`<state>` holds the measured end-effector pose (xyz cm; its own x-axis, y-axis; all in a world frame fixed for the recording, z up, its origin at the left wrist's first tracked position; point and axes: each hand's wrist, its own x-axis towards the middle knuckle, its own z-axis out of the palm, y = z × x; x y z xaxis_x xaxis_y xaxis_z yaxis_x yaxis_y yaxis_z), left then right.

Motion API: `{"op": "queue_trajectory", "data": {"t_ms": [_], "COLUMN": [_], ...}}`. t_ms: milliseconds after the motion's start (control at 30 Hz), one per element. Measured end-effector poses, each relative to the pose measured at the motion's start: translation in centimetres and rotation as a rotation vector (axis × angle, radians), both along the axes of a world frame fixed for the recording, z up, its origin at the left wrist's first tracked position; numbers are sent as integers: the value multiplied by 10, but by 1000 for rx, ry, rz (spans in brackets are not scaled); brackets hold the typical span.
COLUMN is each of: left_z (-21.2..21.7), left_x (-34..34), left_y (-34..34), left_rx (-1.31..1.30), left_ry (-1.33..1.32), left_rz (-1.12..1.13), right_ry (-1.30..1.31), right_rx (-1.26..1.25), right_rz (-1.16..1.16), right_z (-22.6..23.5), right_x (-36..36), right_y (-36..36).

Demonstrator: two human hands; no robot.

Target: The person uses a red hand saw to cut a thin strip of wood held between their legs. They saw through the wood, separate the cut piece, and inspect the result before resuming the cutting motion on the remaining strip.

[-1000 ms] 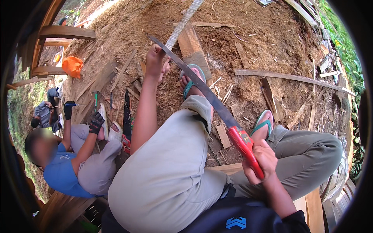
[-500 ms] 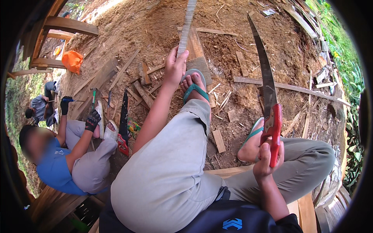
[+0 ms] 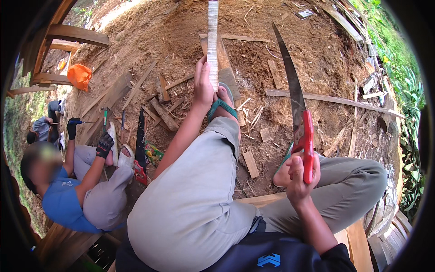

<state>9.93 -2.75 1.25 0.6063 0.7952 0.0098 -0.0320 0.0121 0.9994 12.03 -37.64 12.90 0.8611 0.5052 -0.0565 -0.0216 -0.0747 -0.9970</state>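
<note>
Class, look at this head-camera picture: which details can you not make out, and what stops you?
- Top end of the wooden strip in the left hand: cut off by the upper edge.
- Saw handle: partly hidden by the right hand.
- Co-worker's small tool: too small to identify.

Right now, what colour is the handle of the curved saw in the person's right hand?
Red, seen best in the head view: the saw handle is gripped low by the right hand.
</note>
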Motion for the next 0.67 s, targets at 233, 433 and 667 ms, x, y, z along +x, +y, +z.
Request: {"op": "queue_trajectory", "data": {"t_ms": [233, 433, 667], "left_z": [31, 41, 26], "left_x": [17, 17, 2], "left_y": [-49, -55, -46], "left_rx": [-238, -391, -217], "left_ry": [-149, -206, -163], "left_rz": [-192, -464, -515], "right_ry": [-85, -285, -447], "right_rx": [-256, -259, -312], "right_rz": [16, -15, -33], "right_z": [-5, -46, -70], "right_x": [40, 58, 58], "right_y": [89, 144, 142]}}
